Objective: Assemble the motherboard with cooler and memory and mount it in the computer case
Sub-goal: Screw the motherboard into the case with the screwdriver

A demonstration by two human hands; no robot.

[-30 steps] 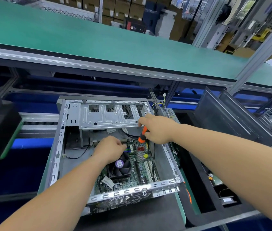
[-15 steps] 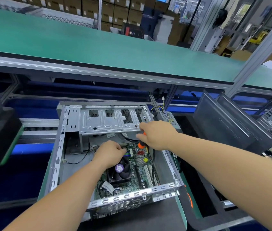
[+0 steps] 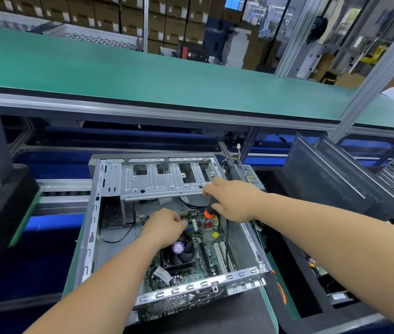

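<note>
An open computer case (image 3: 167, 227) of bare stamped steel lies on its side at 6 o'clock on the tabletop (image 3: 269, 292), its perforated drive cage (image 3: 164, 180) spanning the far end. Inside lies the green motherboard (image 3: 205, 247), studded with small components and white slots, carrying a square black cooler (image 3: 179, 256) whose fan hub has a round purple sticker. The left hand (image 3: 165, 229) is curled, fingertips pressed to the board just at 12 o'clock of the cooler; what it pinches cannot be told. The right hand (image 3: 233, 201) grips a black screwdriver (image 3: 209, 210) with an orange collar, tip down on the board.
</note>
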